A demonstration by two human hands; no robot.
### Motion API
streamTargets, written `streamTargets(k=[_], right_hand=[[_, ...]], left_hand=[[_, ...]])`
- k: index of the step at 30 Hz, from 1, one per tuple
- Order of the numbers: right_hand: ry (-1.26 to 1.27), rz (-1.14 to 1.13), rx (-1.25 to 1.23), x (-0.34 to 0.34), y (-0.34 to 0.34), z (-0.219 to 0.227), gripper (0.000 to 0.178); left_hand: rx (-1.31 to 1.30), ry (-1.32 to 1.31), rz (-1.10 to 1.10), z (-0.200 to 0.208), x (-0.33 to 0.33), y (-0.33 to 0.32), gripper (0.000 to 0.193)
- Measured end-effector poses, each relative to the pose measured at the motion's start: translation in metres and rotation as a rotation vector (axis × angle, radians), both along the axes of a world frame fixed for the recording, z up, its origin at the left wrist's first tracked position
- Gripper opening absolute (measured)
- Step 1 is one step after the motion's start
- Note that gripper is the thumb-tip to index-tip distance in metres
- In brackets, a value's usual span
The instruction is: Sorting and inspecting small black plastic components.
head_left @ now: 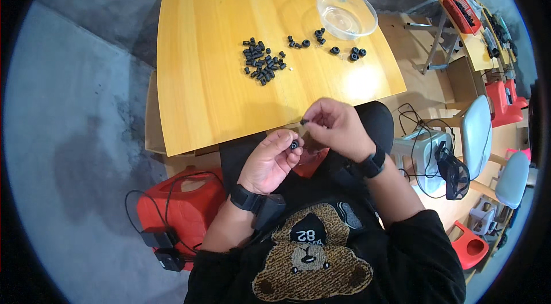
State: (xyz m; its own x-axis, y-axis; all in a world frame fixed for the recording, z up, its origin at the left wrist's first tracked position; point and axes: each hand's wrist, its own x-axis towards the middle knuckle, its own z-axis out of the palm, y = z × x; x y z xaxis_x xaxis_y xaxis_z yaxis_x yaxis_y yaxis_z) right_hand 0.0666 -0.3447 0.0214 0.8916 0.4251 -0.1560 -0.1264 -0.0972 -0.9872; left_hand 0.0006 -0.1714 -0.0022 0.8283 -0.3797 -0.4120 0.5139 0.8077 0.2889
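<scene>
Just off the table's near edge, my left hand (270,158) is closed, pinching a small black ring-shaped part (294,144) with a hole in its end. To its right and slightly higher, my right hand (336,126) pinches a smaller black piece (303,122) between thumb and fingertips. The two pieces are apart. On the wooden table (206,34) beyond my hands lies a loose pile of small black cylindrical parts (264,63). Several thicker black round parts (354,54) sit in small groups farther right, beside more small black parts (295,44).
A clear round plastic tub (347,14) stands at the table's far right. A red stool (183,201) with cables and black boxes is at my left. On the right are a light blue chair (476,129), hanging black cables (416,117) and a second table with a red basket (462,11).
</scene>
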Motion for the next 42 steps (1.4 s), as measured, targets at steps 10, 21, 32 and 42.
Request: streamTargets(k=[10, 21, 32, 42], right_hand=[[-0.323, 0.130, -0.073, -0.026, -0.021, 0.038, 0.027], [-0.667, 0.263, -0.187, -0.040, -0.026, 0.040, 0.024], [0.081, 0.134, 0.227, -0.047, -0.027, 0.012, 0.010], [0.123, 0.092, 0.329, -0.044, -0.024, 0.007, 0.008]], left_hand=[[0.137, -0.057, -0.088, 0.005, -0.016, -0.018, 0.016], [0.255, -0.022, -0.096, 0.011, -0.029, -0.024, 0.014], [0.204, -0.062, -0.073, 0.016, -0.026, -0.021, 0.014], [0.219, -0.028, -0.052, 0.014, -0.021, -0.019, 0.015]])
